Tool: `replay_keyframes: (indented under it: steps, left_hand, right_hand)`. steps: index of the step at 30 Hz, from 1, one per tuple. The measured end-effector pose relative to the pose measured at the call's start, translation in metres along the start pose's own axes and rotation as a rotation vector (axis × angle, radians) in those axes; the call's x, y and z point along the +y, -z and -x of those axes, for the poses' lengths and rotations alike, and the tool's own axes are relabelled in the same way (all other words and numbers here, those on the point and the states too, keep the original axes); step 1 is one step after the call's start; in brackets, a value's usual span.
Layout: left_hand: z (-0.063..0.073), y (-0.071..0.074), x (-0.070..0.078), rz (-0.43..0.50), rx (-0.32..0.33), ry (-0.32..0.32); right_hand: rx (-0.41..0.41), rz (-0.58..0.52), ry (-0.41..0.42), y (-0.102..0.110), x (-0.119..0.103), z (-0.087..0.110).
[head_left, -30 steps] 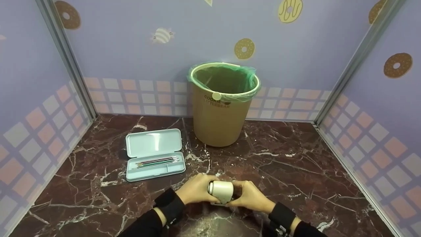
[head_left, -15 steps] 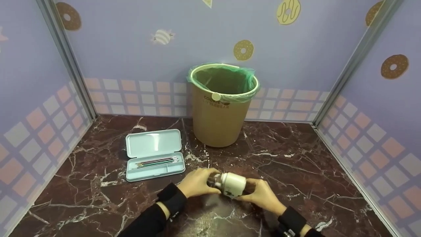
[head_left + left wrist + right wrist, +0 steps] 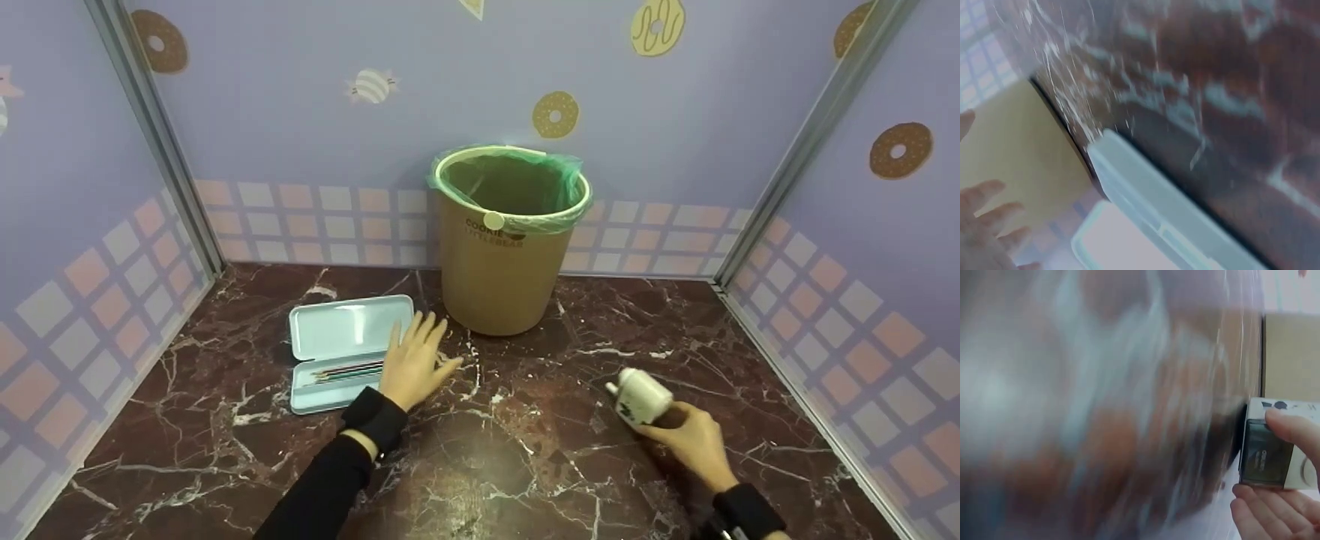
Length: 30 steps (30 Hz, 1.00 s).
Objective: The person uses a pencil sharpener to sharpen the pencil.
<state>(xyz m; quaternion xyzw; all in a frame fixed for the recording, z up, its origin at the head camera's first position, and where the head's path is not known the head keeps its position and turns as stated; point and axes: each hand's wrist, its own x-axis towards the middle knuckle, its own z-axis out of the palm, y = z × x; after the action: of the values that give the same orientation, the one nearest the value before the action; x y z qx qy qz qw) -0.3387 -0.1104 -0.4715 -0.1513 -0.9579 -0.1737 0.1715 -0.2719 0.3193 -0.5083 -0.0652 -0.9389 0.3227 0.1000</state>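
My right hand [image 3: 696,444] grips a small white pencil sharpener [image 3: 643,397] by its near end, thumb on one side, fingers on the other. A white knob-like part sticks out at its far left. In the right wrist view the sharpener [image 3: 1303,408] shows a dark see-through drawer [image 3: 1265,458] under the thumb. With fingers spread, my left hand [image 3: 411,369] is above the right end of an open light-blue pencil case [image 3: 352,330] and holds nothing. Several pencils [image 3: 349,371] lie in the case's tray, their right ends hidden by that hand.
Behind the hands a tan waste bin [image 3: 502,277] with a green liner stands against the back wall. Patterned panels [image 3: 847,300] close in the dark marbled tabletop [image 3: 510,465] at the back and both sides.
My left hand has let go of the sharpener and moved left and forward to the pencil case, fingers spreading. My right hand has carried the sharpener to the right.
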Motion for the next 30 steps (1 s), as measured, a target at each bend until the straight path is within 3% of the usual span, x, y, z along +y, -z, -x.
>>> replay_keyframes:
  steps: [5, 13, 30]
  left_hand:
    - [-0.014, 0.006, -0.012, -0.07, 0.048, 0.028]
    - [-0.027, 0.013, -0.029, -0.139, 0.032, 0.086]
    - [-0.03, 0.022, -0.034, -0.104, 0.031, 0.119]
  right_hand:
    - [0.065, 0.044, -0.094, 0.019, 0.025, 0.001]
    - [0.097, 0.084, -0.189, 0.032, 0.043, 0.004]
    - [0.027, 0.12, -0.15, 0.04, 0.043, -0.002]
